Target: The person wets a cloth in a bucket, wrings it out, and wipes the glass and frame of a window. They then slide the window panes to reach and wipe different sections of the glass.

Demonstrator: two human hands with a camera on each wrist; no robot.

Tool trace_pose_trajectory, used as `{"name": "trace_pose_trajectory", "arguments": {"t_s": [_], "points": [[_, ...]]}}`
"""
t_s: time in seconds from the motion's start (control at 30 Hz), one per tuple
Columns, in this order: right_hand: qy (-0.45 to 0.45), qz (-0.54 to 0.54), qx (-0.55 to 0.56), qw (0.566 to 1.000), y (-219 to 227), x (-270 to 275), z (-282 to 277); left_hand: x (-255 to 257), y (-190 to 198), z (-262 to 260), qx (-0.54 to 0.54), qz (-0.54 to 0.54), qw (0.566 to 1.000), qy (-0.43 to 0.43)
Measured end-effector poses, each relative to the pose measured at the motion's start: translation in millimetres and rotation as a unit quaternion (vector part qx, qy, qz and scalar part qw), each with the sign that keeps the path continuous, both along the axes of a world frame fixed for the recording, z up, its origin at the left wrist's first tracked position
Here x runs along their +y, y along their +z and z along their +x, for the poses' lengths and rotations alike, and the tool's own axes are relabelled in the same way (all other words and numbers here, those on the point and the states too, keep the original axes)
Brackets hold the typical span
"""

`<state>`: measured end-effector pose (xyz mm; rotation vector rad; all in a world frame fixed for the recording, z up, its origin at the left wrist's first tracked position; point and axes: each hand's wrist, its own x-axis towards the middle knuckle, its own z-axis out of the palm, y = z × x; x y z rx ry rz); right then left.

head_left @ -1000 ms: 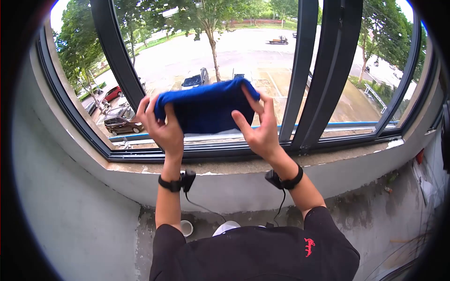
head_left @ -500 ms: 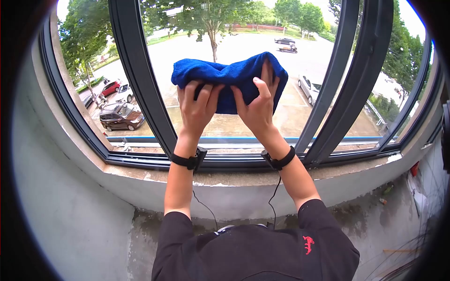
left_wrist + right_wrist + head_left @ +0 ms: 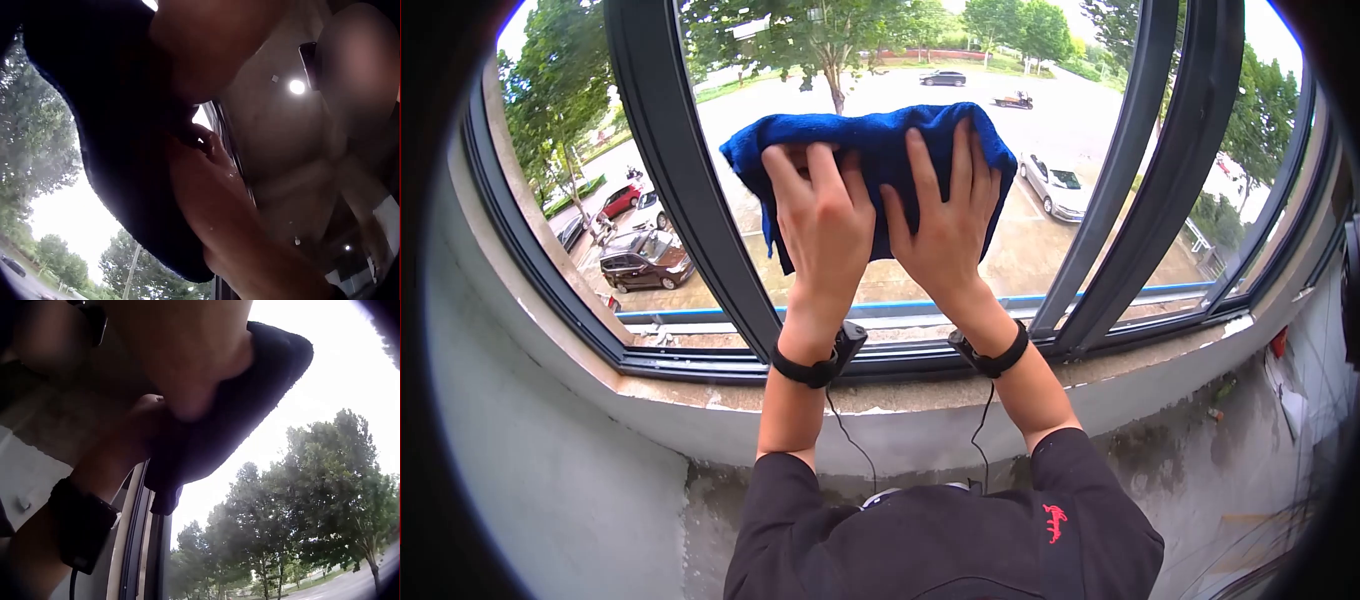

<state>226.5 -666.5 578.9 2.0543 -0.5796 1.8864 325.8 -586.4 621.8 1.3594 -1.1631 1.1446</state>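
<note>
A blue cloth (image 3: 880,135) is spread against the window glass in the middle pane. On its left part lies the left hand (image 3: 825,220), fingers bent, the tips touching the cloth. The right hand (image 3: 948,215) rests flatter on the right part, fingers straight and pointing up, thumb out toward the left hand. In the left wrist view the cloth (image 3: 119,137) is a dark shape, with the right hand (image 3: 212,181) beyond it. The right wrist view shows the cloth (image 3: 231,425) dark against the sky, the left hand (image 3: 140,428) touching its lower side.
Dark window frame bars (image 3: 675,170) stand left and right of the cloth. A rough sill (image 3: 700,392) runs below, above a pale wall (image 3: 920,445). Both wrists wear black bands (image 3: 805,372) with small cameras and hanging cables. Outside are parked cars (image 3: 645,262) and trees.
The cloth went from being held by its ends to lying against the glass. Both hands moved up and closer together; the right fingers straightened, and the cloth spread farther left.
</note>
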Motion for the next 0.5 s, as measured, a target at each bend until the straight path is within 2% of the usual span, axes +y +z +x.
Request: {"name": "trace_pose_trajectory", "arguments": {"t_s": [0.03,0.1,0.2,0.23,0.27,0.33,0.4,0.47,0.5], "points": [[-0.004,-0.001,-0.002,1.0,-2,-6,0,-3,-3,3,-0.035,-0.022,0.999,-0.017],[0.064,-0.049,-0.041,0.996,-7,-16,1,-15,-11,11,-0.096,-0.065,0.992,-0.044],[0.039,-0.046,-0.023,0.998,-9,-18,3,-24,-21,19,-0.093,-0.115,0.987,-0.063],[0.036,-0.044,-0.022,0.998,-9,-17,3,-24,-22,23,-0.107,-0.104,0.989,0.007],[0.008,-0.031,-0.008,0.999,-7,-14,4,-25,-20,21,-0.106,-0.103,0.989,0.004],[-0.021,-0.02,0.001,1.0,-3,-10,6,-29,-12,19,-0.154,-0.092,0.975,0.133],[-0.071,-0.007,0.043,0.997,5,-9,7,-38,-8,21,-0.138,-0.075,0.98,0.119],[-0.077,-0.014,0.042,0.996,19,-12,8,-37,3,28,-0.136,-0.06,0.983,0.112],[-0.071,-0.035,0.042,0.996,30,-15,9,-34,9,36,-0.13,-0.013,0.987,0.094]]}}
